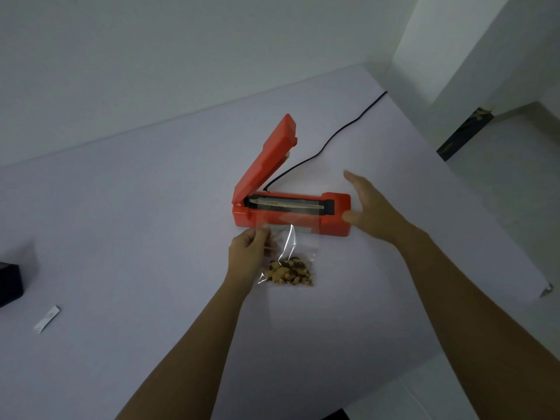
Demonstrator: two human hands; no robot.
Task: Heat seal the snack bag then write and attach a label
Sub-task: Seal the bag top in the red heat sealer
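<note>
Orange heat sealer (pixel 333 221), lid (pixel 266 159) raised, on bench (pixel 121 207); clear snack bag (pixel 288 262) with mouth laid across its bar for sealing, left hand (pixel 247 253) grip pinching the bag's edge steady, right hand (pixel 372 207) grip spread, empty, beside sealer's end.

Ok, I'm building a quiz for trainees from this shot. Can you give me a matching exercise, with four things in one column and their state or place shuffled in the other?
Things:
1. sealer lid
2. snack bag
3. right hand
4. paper strip

States or places:
A. lies far left, near the black box
B. raised open
C. open, at the right end of the sealer
D. pinched by the left hand, top over the sealer's front

Pairs: 1-B, 2-D, 3-C, 4-A
</note>
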